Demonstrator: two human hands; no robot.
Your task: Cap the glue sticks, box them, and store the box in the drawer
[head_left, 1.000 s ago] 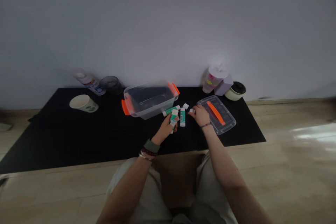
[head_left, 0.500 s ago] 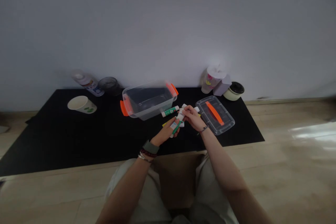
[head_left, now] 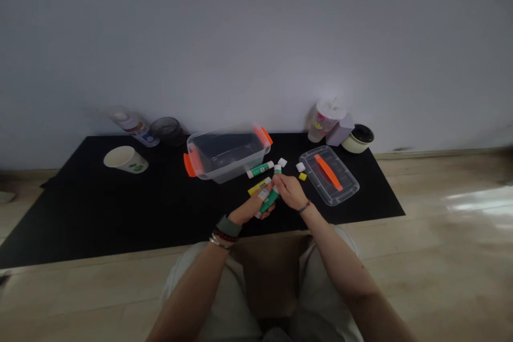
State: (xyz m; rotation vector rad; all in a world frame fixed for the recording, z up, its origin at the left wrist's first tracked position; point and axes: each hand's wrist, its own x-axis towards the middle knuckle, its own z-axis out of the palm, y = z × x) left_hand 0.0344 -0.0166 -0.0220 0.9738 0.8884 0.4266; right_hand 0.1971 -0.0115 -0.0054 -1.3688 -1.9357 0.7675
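Observation:
My left hand [head_left: 260, 204] is wrapped round a green glue stick [head_left: 267, 201] with a white end. My right hand [head_left: 290, 191] is closed at the upper end of that stick, its fingertips partly hidden; another green-and-white piece [head_left: 278, 170] shows just above them. Beside my left thumb lies a yellow glue stick [head_left: 259, 186]. A second green glue stick [head_left: 260, 169] rests on the black table, next to a clear box [head_left: 228, 171] with orange clips. White caps [head_left: 300, 167] and a yellow cap [head_left: 302, 176] lie right of my hands.
The clear lid [head_left: 344, 176] with its orange handle lies at the right. Behind it stand a lidded cup [head_left: 320, 123], a pale box [head_left: 339, 131] and a cream pot [head_left: 355, 143]. On the left are a paper cup [head_left: 126, 160], a spray can [head_left: 138, 131] and a dark jar [head_left: 166, 131].
My right hand has moved slightly down toward my left, its fingers closing lower on the stick. The caps and yellow glue stick, partly covered before, now show more fully.

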